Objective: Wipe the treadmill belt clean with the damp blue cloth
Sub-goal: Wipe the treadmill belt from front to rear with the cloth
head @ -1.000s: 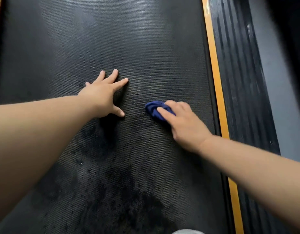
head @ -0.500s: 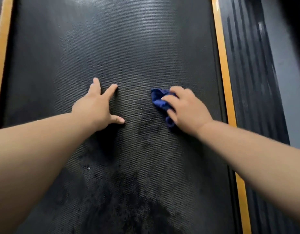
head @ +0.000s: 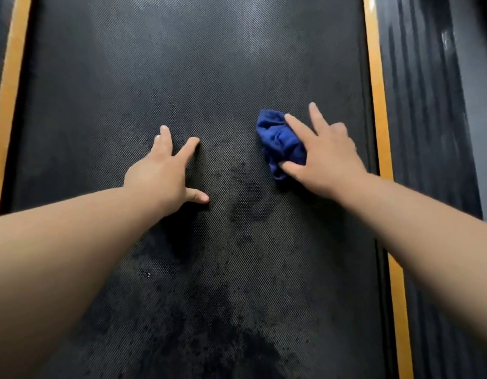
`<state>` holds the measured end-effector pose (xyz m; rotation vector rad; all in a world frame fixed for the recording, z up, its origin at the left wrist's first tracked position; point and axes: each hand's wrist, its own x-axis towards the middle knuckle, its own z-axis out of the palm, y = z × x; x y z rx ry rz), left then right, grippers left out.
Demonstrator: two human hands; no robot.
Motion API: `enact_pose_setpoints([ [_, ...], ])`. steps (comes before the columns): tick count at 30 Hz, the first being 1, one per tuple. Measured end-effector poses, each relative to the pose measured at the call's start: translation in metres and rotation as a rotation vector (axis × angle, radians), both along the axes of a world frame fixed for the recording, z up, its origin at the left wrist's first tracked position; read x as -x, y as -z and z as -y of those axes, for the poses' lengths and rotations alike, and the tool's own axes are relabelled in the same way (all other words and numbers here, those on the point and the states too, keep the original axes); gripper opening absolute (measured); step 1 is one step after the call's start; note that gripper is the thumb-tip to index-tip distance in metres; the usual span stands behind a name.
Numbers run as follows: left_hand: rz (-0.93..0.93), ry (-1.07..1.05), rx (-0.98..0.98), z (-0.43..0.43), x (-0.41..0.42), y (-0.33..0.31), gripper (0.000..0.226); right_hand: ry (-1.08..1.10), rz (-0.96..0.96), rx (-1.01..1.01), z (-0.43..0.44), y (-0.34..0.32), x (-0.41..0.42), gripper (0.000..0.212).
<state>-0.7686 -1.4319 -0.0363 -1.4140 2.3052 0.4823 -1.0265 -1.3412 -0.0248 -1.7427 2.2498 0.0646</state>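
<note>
The black textured treadmill belt (head: 198, 67) fills most of the view, with darker damp patches in its middle and near part. A crumpled blue cloth (head: 277, 140) lies on the belt right of centre. My right hand (head: 327, 157) presses down on it, thumb and forefinger over the cloth, the other fingers spread beyond it. My left hand (head: 168, 170) rests flat on the belt left of centre, fingers apart, holding nothing. About a hand's width of belt separates the two hands.
Orange strips run along the belt's left edge (head: 7, 105) and right edge (head: 376, 105). A dark ribbed side rail (head: 423, 119) lies beyond the right strip, with grey floor (head: 480, 132) further right.
My right hand has pushed the blue cloth forward and to the right along the belt. My left hand stays planted, its fingers turning slightly. The view has shifted, so the left orange strip shows.
</note>
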Motion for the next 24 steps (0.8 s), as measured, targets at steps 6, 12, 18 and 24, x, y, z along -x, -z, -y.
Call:
enact_pose_setpoints([
  [6, 0.028, 0.014, 0.007, 0.000, 0.002, -0.003, 0.113, -0.147, 0.100, 0.076, 0.012, 0.011, -0.031, 0.061],
  [12, 0.025, 0.006, -0.012, 0.001, 0.003, -0.004, 0.112, -0.562, 0.012, 0.235, -0.007, 0.016, -0.064, 0.047],
  [18, 0.005, -0.007, -0.035, 0.000, 0.001, -0.004, 0.114, -0.103, -0.084, 0.158, 0.046, 0.010, -0.015, 0.045],
  [24, 0.007, -0.023, -0.047, -0.005, -0.006, -0.008, 0.122, -0.467, 0.142, 0.177, -0.012, 0.020, -0.084, 0.040],
])
